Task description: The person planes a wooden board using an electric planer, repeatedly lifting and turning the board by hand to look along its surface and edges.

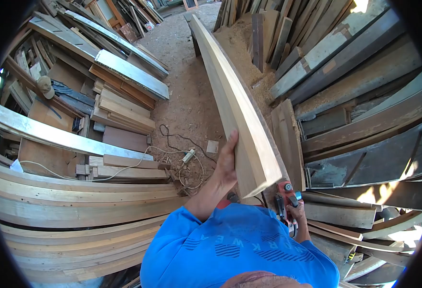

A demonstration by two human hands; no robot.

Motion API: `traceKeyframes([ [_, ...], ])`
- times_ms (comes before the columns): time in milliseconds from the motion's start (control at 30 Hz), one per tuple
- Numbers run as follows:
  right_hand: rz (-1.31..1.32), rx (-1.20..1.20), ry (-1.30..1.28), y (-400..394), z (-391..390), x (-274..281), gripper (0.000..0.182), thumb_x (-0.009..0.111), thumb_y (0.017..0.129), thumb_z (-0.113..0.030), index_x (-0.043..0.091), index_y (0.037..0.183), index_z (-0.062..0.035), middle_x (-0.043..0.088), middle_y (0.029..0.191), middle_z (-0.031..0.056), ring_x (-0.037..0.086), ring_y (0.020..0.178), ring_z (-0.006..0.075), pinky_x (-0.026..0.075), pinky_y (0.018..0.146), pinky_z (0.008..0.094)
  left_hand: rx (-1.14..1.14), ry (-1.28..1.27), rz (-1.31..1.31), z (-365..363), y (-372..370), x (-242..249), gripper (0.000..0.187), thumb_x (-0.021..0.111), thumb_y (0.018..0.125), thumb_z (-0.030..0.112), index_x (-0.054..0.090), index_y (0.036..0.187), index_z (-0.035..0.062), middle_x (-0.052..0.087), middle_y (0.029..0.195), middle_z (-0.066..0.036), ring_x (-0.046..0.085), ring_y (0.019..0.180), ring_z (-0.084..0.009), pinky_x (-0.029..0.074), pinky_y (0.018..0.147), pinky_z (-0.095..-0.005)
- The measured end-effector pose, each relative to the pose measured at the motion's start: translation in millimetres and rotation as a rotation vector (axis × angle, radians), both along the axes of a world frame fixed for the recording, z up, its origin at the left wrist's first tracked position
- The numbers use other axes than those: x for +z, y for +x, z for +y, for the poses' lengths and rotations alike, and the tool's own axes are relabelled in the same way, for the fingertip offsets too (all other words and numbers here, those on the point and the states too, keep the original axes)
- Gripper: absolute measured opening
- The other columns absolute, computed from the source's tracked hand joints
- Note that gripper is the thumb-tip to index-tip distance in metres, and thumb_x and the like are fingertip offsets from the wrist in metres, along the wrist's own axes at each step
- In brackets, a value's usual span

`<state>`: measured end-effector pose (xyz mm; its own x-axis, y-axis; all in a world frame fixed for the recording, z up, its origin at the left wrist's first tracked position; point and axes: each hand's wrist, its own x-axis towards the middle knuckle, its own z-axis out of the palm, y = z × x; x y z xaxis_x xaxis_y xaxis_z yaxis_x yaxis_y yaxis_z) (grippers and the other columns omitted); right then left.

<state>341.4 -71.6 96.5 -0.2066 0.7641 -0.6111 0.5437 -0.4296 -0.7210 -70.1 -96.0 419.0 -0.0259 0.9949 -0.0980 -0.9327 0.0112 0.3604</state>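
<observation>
Timber lines a workshop with a bare earth floor (177, 91), sawdust (242, 45) heaped between 12 and 1 o'clock. Long pale planks (76, 209) lie stacked at 8 o'clock, mixed boards (124, 109) from 9 to 11. Upright boards (282, 43) lean at 1 o'clock; sunlight (387, 189) dapples timber between 3 and 4.

Blue shirt (242, 228), pale capitals, perhaps "ARK" and "WEA"
</observation>
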Motion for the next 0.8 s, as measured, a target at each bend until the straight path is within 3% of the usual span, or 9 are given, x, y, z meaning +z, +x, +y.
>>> traceKeyframes([
  [100,0.05,-0.004,-0.113,-6,4,22,0.01,0.076,0.082,-0.012,0.07,0.081,-0.0045,0.067,0.07,0.0028,0.064,0.061,0.013,0.053,0.056,0.031,0.07,-0.297,0.197,-18,17,-62,0.066,0.071,0.095,0.046,0.052,0.141,0.004,0.068,0.126,-0.011,0.068,0.11,-0.0228,0.057,0.096,-0.0401],
  [233,0.069,0.013,0.012,0,3,2,0.018,0.076,0.085,-0.02,0.07,0.082,-0.0033,0.064,0.065,0.0031,0.059,0.055,0.0118,0.048,0.05,0.0312,0.16,-0.494,0.575,-28,21,-236,0.061,0.079,0.091,0.036,0.056,0.136,0.003,0.068,0.122,-0.008,0.067,0.106,-0.0206,0.056,0.093,-0.0367],
  [300,0.058,0.046,0.028,-24,9,54,0.019,0.075,0.085,-0.02,0.071,0.089,-0.0022,0.064,0.065,0.0031,0.059,0.054,0.012,0.047,0.049,0.0318,0.129,-0.671,0.612,-42,28,-313,0.059,0.082,0.089,0.034,0.058,0.133,0.0021,0.068,0.12,-0.008,0.067,0.104,-0.02,0.055,0.092,-0.0358],
  [433,0.015,-0.002,0.061,-49,14,97,0.022,0.071,0.085,-0.016,0.068,0.101,-0.001,0.061,0.066,0.0023,0.057,0.055,0.0112,0.046,0.049,0.0314,0.11,-0.807,0.617,-33,44,-359,0.056,0.082,0.088,0.038,0.064,0.125,0.0004,0.069,0.115,-0.008,0.067,0.103,-0.0179,0.055,0.087,-0.0363],
  [533,0.121,-0.054,-0.046,-64,20,146,0.032,0.07,0.084,-0.014,0.06,0.111,0.0008,0.059,0.074,0.0014,0.057,0.058,0.0098,0.046,0.052,0.0287,0.157,-0.82,0.708,-10,63,-363,0.055,0.073,0.094,0.044,0.065,0.125,-0.0005,0.072,0.113,-0.012,0.069,0.105,-0.0254,0.055,0.088,-0.0404],
  [600,0.131,-0.073,-0.031,-73,20,165,0.036,0.07,0.084,-0.013,0.06,0.114,0.0029,0.06,0.075,0.0021,0.058,0.059,0.0103,0.048,0.054,0.0285,-0.529,-0.848,1.149,6,52,-354,0.056,0.068,0.095,0.046,0.064,0.127,-0.0005,0.072,0.113,-0.017,0.069,0.107,-0.0332,0.055,0.09,-0.0433],
  [667,0.21,-0.08,-0.007,-86,22,181,0.044,0.071,0.082,-0.012,0.058,0.12,0.0064,0.061,0.076,0.0031,0.061,0.062,0.0111,0.051,0.058,0.0283,-0.909,-0.576,1.772,-1,51,-306,0.063,0.063,0.093,0.048,0.06,0.133,0.0001,0.069,0.116,-0.026,0.066,0.11,-0.0459,0.054,0.095,-0.0496],
  [767,0.418,-0.163,0.062,-117,28,198,0.046,0.07,0.084,-0.014,0.059,0.123,0.0073,0.065,0.071,0.0038,0.061,0.059,0.0105,0.05,0.056,0.0275,-0.902,-0.447,1.86,-22,70,-287,0.06,0.064,0.086,0.051,0.065,0.119,0.001,0.069,0.118,-0.026,0.067,0.109,-0.0437,0.053,0.091,-0.0528],
  [800,0.426,-0.079,0.054,-120,35,198,0.048,0.07,0.084,-0.015,0.058,0.126,0.0072,0.065,0.074,0.0037,0.061,0.061,0.0104,0.05,0.057,0.0264,-0.905,-0.149,1.855,-27,80,-280,0.052,0.065,0.083,0.042,0.066,0.116,0.0024,0.07,0.113,-0.026,0.067,0.105,-0.0445,0.053,0.089,-0.0526],
])
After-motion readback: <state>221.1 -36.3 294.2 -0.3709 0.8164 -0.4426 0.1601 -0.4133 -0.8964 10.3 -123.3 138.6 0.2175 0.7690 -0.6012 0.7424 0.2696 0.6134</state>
